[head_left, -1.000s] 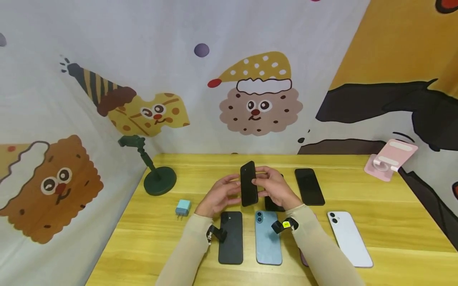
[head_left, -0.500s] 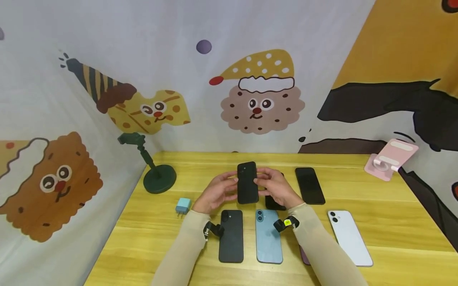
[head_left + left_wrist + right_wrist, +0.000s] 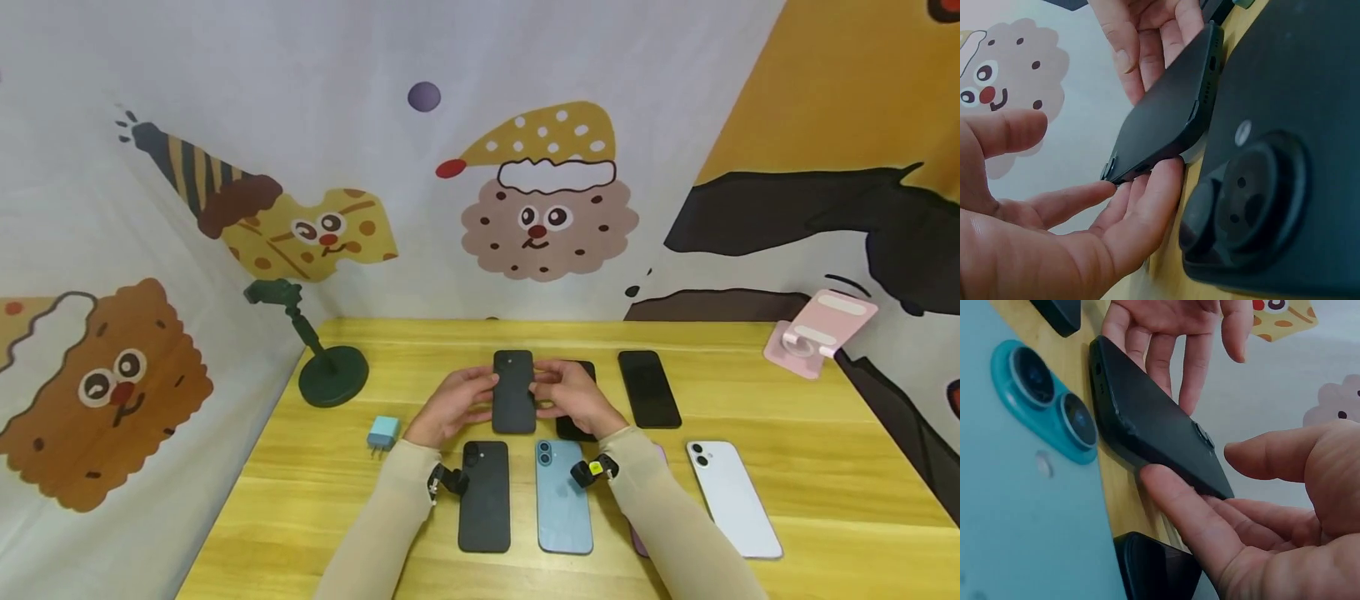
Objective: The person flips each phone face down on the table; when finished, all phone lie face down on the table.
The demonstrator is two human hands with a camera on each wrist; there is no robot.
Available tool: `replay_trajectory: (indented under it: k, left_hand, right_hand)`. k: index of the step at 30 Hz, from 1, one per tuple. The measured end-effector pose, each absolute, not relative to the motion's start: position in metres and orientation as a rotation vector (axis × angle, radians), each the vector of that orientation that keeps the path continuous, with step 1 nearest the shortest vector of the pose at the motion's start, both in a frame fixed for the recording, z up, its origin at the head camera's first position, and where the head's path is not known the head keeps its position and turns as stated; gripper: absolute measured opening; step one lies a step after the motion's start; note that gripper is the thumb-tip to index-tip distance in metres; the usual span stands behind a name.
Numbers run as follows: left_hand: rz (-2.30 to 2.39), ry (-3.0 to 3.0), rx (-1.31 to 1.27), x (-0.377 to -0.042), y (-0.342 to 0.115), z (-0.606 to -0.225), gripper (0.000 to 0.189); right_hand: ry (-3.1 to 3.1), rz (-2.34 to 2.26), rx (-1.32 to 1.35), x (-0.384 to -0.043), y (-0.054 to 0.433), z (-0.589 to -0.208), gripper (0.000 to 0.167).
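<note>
A black smartphone (image 3: 514, 392) lies back up between my two hands, at or just above the table. My left hand (image 3: 453, 408) touches its left edge, my right hand (image 3: 572, 398) its right edge. Fingertips (image 3: 1166, 178) of the left hand reach under that edge in the left wrist view, its thumb raised apart from the phone. In the right wrist view, fingers (image 3: 1175, 494) support the other edge, and that thumb is lifted too. Nearer me lie another black phone (image 3: 483, 508) and a light blue phone (image 3: 564, 508), both camera side up.
A dark phone (image 3: 574, 427) is partly covered by my right hand, with another (image 3: 649, 390) to its right. A white phone (image 3: 738, 504) and a mostly hidden purple one (image 3: 638, 543) lie nearer. Around them are a green stand (image 3: 333, 375), a blue charger (image 3: 383, 432) and a pink stand (image 3: 828, 325).
The black phone has turned from a tilted, edge-on pose to lie flatter and straighter, back up. It has come down slightly toward me, with both hands staying at its sides.
</note>
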State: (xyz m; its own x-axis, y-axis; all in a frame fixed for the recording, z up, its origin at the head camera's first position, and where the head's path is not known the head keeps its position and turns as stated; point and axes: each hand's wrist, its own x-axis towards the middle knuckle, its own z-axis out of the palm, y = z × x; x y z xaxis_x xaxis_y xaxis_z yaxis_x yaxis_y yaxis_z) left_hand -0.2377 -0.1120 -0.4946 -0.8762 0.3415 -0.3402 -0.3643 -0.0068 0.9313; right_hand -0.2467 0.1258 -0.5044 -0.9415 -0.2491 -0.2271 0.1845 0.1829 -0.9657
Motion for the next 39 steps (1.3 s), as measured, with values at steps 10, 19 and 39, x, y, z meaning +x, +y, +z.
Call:
replay_trajectory:
  k: [10,19,39]
  left_hand:
    - [1.877,1.9,-0.041,-0.232,-0.111,-0.497,0.063]
    - [1.866,1.903,-0.01,-0.23,-0.108,-0.499,0.067]
    - [1.782,2.052,0.042,-0.224,-0.098,-0.478,0.069]
  right_hand:
    - [2.239,-1.714,-0.021,-0.238,0.118,-0.505,0.062]
    - [2.284,-1.683,-0.006,-0.235,0.118,-0.5,0.063]
    - [2.305,-1.696,-0.103,-0.237,0.139,-0.486,0.057]
